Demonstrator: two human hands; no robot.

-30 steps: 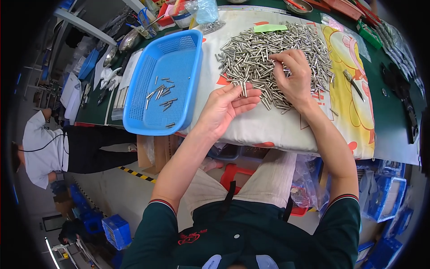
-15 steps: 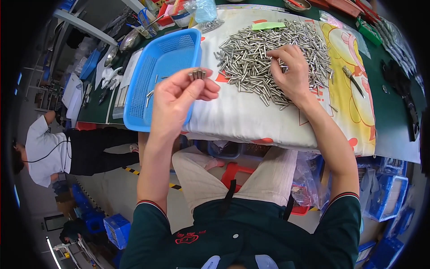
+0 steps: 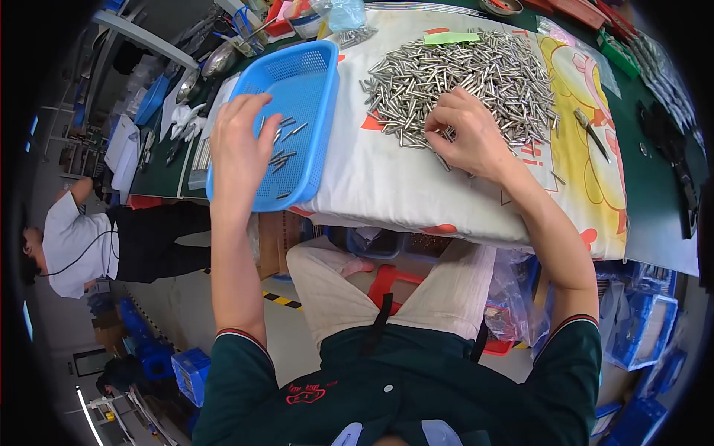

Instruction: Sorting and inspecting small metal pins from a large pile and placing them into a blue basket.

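A large heap of short silvery metal pins (image 3: 416, 82) lies on a cloth-covered work surface (image 3: 387, 178). At the heap's near edge, my right hand (image 3: 472, 137) has its fingers curled in on metal pins, partly hidden by the hand. My left hand (image 3: 239, 149) hangs over the left side of a blue perforated plastic basket (image 3: 321, 149), fingers stretched and thumb apart, with nothing seen in it. Several loose pins (image 3: 281, 158) lie on the basket floor close to that thumb.
A green slip (image 3: 451, 38) rests on the heap's far side. To the right lies a dark-handled tool (image 3: 593, 136). White gloves (image 3: 186, 121) and a cup of tools (image 3: 244, 41) stand left of the basket. A person in white (image 3: 82, 241) is further left.
My left hand has moved left over the basket and opened, letting go of its bunch of pins. More pins show in the basket. My right hand has shifted toward the heap's near edge.
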